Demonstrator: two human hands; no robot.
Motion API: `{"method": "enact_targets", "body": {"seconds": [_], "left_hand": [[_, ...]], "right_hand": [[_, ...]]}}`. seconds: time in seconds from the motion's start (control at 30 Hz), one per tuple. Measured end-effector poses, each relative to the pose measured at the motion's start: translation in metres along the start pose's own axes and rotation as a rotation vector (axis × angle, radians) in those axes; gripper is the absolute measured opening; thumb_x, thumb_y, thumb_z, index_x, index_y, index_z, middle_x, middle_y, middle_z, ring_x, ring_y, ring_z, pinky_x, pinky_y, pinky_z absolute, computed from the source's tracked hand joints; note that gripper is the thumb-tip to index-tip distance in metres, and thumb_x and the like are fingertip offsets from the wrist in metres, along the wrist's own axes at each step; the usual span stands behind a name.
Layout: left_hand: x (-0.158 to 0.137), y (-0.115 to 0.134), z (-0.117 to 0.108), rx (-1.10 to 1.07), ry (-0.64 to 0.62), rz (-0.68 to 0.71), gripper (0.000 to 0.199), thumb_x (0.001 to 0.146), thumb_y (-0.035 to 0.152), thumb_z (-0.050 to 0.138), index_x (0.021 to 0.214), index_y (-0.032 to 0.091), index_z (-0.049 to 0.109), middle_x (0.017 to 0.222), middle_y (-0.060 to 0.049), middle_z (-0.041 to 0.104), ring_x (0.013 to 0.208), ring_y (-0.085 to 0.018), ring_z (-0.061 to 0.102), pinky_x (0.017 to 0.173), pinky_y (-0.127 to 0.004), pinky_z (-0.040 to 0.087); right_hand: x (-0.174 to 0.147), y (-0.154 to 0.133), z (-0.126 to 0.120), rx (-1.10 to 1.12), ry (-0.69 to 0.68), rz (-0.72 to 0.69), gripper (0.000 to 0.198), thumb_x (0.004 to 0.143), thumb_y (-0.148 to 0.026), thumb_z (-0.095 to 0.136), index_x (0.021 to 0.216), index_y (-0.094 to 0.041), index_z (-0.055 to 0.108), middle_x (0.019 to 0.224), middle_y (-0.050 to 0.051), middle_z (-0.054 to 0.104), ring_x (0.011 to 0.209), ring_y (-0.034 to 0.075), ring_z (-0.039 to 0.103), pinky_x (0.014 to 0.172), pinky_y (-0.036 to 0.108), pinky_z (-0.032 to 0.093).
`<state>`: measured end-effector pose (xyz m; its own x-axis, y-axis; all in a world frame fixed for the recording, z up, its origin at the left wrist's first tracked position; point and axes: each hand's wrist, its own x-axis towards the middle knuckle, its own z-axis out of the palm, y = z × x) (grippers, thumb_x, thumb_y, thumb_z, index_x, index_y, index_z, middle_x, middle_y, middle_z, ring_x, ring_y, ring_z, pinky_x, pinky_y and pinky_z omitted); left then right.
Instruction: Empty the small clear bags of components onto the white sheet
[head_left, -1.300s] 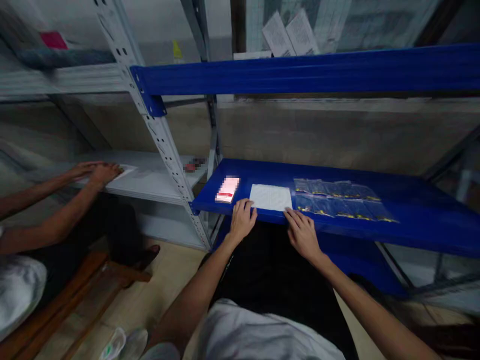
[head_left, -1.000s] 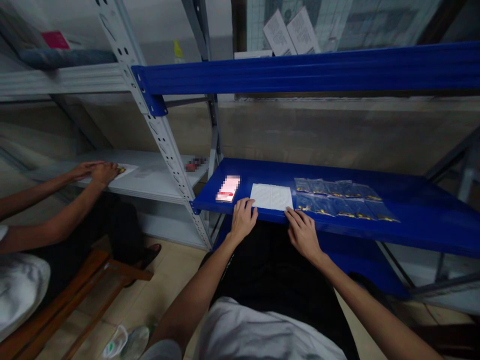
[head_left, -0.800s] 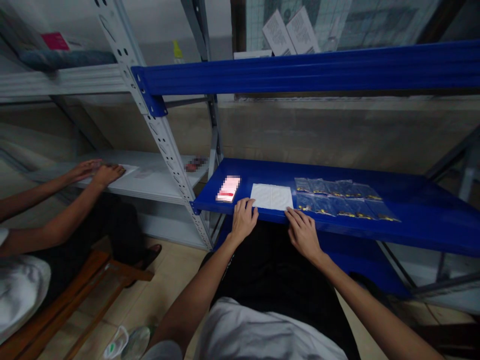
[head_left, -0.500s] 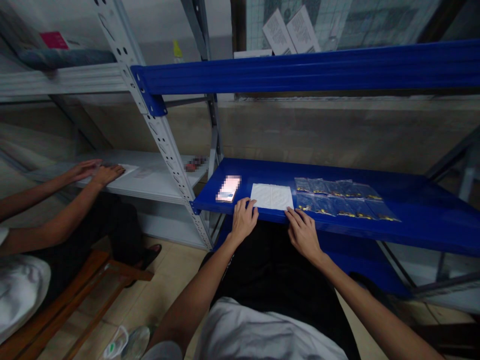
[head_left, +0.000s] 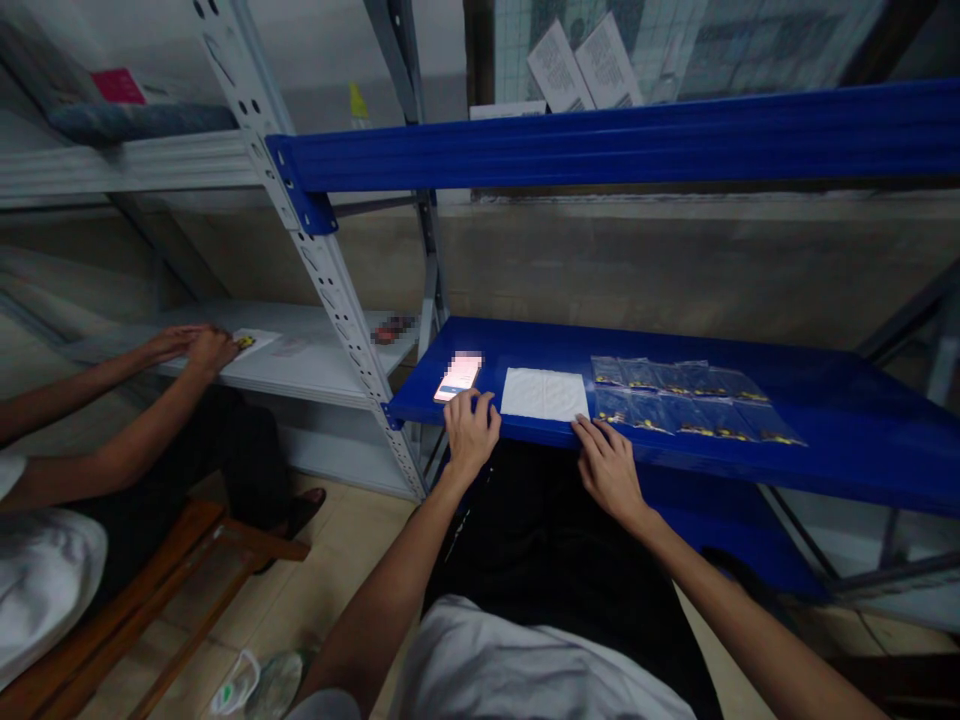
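My left hand rests at the front edge of the blue shelf, just below a lit phone, fingers apart and holding nothing. A white cloth or folded tissue lies flat between my hands. At its lower right corner is my right hand, fingers stretched out over the shelf edge, fingertips by the corner. To the right, several clear zip bags lie in two overlapping rows, each with small yellow pieces along the bottom. What those pieces are is too small to tell.
A blue crossbeam runs above the shelf. A perforated grey upright stands at the left. Beyond it, a co-worker's hands are over a white sheet on a grey shelf. A wooden bench is below.
My left hand has moved left, off the white cloth's corner and towards the phone. My right hand stays about where it was. The co-worker's hands have shifted, showing something yellow on their sheet.
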<state>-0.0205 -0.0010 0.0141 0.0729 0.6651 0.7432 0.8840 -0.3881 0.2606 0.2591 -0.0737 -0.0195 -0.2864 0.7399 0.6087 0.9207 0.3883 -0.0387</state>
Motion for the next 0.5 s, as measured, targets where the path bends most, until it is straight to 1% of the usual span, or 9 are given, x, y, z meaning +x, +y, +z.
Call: {"method": "enact_targets", "body": {"seconds": [0.1,0.2,0.27,0.4,0.43,0.5], "left_hand": [[0.004,-0.017,-0.007,0.128,0.081,-0.163,0.036,0.098,0.031,0.061,0.13,0.018,0.068,0.136,-0.02,0.059,0.13,-0.038,0.053,0.109,-0.055,0.04],[0.005,-0.03,-0.007,0.172,0.097,-0.247,0.033,0.096,0.034,0.064,0.124,0.02,0.072,0.145,-0.019,0.056,0.135,-0.041,0.05,0.11,-0.058,0.038],[0.005,-0.034,-0.005,0.155,0.107,-0.256,0.03,0.095,0.035,0.066,0.121,0.022,0.074,0.149,-0.017,0.055,0.138,-0.042,0.048,0.11,-0.06,0.038],[0.006,-0.033,-0.005,0.078,0.112,-0.262,0.041,0.095,0.037,0.067,0.133,0.023,0.069,0.148,-0.02,0.053,0.137,-0.043,0.049,0.11,-0.062,0.04],[0.006,-0.031,-0.005,0.055,0.096,-0.246,0.04,0.096,0.036,0.065,0.134,0.023,0.069,0.145,-0.02,0.054,0.136,-0.042,0.051,0.109,-0.061,0.042],[0.005,-0.025,-0.004,-0.017,0.041,-0.154,0.035,0.099,0.032,0.061,0.131,0.022,0.07,0.137,-0.018,0.059,0.13,-0.037,0.055,0.109,-0.057,0.046]], "right_hand": [[0.0,0.0,0.0,-0.001,0.003,0.003,0.076,0.099,-0.014,0.049,0.17,-0.024,0.024,0.163,0.01,0.051,0.145,0.034,0.044,0.112,0.052,0.04],[0.0,0.0,0.001,-0.004,0.003,0.005,0.075,0.099,-0.014,0.048,0.17,-0.024,0.026,0.163,0.009,0.051,0.145,0.034,0.044,0.113,0.052,0.04],[0.0,0.0,0.001,-0.011,0.002,0.008,0.074,0.099,-0.014,0.048,0.17,-0.023,0.027,0.163,0.01,0.051,0.145,0.033,0.044,0.113,0.052,0.04],[-0.001,0.0,0.001,-0.008,0.005,0.004,0.078,0.098,-0.014,0.049,0.171,-0.024,0.023,0.163,0.011,0.051,0.145,0.033,0.045,0.113,0.052,0.041],[-0.001,0.0,0.0,-0.003,0.007,0.002,0.079,0.097,-0.014,0.05,0.171,-0.025,0.023,0.163,0.011,0.051,0.145,0.034,0.045,0.113,0.053,0.04],[0.0,0.0,0.0,0.008,0.005,-0.001,0.079,0.097,-0.014,0.049,0.171,-0.025,0.023,0.162,0.011,0.051,0.145,0.035,0.045,0.112,0.054,0.04]]}}
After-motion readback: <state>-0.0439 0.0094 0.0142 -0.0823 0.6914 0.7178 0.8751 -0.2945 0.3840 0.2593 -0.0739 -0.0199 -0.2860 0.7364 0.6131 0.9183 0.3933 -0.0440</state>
